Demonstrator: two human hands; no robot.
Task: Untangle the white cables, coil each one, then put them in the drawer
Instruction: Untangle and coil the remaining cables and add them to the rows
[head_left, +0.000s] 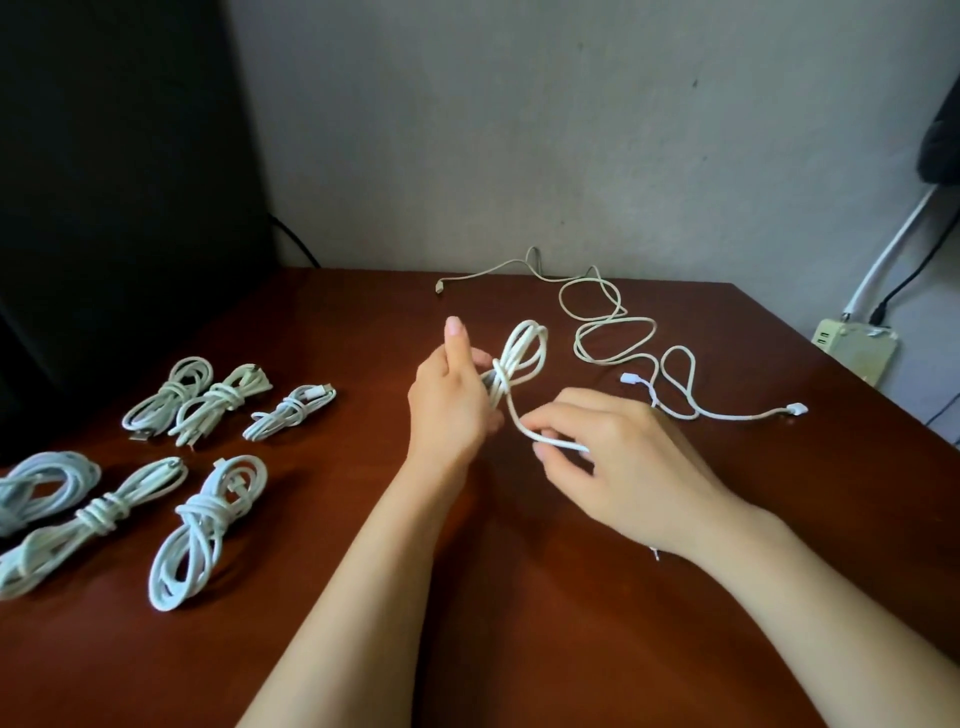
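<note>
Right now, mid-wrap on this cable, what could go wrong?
1. Only about one turn binds the coil; if the right hand lets the tail slip, the loops may spring out of the grip of the left hand.
2. The loose cables cross each other; pulling one end could tighten the tangle.
3. One plug lies near the table edge; a tug might drag it off.

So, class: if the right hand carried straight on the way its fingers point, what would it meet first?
Probably the left hand, which grips the half-wrapped cable; depth is unclear.
</note>
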